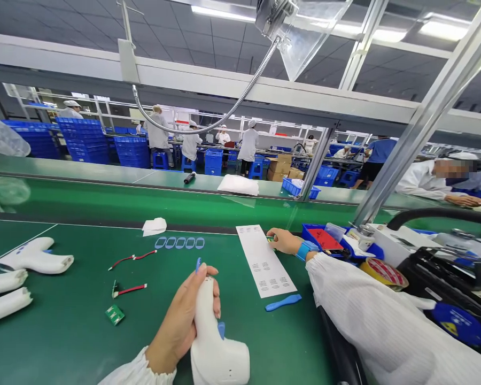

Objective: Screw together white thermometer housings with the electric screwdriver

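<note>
My left hand is wrapped around a white forehead thermometer with a blue trigger, its handle pointing away from me. A small blue piece sticks up beside my thumb. At the far right edge of a white sheet with printed marks, my right hand is closed, fingers bent downward. Something small and yellow-green shows at its fingertips, too hidden to name. Close to the sheet's near end lies a blue plastic pry tool.
White thermometer housings lie at left. Nearby are a green circuit board, red wires, several blue-edged frames and folded white paper. At right stand a blue bin, a tape roll and a metal post.
</note>
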Demonstrator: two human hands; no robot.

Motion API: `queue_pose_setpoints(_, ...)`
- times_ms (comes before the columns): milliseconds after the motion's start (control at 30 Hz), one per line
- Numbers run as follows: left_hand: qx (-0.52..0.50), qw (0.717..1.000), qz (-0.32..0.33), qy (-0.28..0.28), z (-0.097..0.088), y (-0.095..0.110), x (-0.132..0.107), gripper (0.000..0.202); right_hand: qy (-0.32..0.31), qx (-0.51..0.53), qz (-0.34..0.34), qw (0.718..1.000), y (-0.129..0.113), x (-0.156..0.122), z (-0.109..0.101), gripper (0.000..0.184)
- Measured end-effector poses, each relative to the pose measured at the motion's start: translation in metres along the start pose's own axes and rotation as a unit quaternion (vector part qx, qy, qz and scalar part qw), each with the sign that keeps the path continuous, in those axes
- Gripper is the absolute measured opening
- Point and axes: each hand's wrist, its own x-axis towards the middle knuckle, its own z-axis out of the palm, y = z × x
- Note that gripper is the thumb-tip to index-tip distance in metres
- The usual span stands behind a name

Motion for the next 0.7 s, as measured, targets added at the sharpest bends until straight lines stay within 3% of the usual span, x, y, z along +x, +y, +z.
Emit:
queue_pose_setpoints(167, 0.003, 0.998, 0.004, -0.057, 0.006, -0.005, -0.006, 0.038, -0.039, 0.186, -0.143, 0.971, -0.075, -0.071, 0.005, 0.025)
queue_pose_setpoints(233, 0.002, 0.998, 0.011, -0.065, 0.009, -0.007, -0.009, 0.04, -0.076, 0.315, -0.188, 0.927, -0.102, -0.098, 0.01, 0.026)
queue_pose_setpoints(333, 0.003, 0.998, 0.014, -0.068, 0.012, -0.01, -0.014, 0.043, -0.114, 0.431, -0.193, 0.874, -0.124, -0.119, 0.02, 0.028)
queue_pose_setpoints(433, 0.026, 0.997, 0.021, -0.076, 0.014, -0.012, -0.02, 0.042, -0.124, 0.416, -0.186, 0.882, -0.128, -0.122, 0.026, 0.024)
queue_pose_setpoints(600, 0.078, 0.992, 0.045, -0.086, 0.017, -0.011, -0.026, 0.037, -0.083, 0.227, -0.226, 0.944, -0.129, -0.128, 0.019, 0.009)
queue_pose_setpoints(700, 0.08, 0.991, 0.061, -0.091, 0.02, -0.009, -0.027, 0.038, -0.072, 0.257, -0.229, 0.936, -0.132, -0.133, 0.017, 0.012)
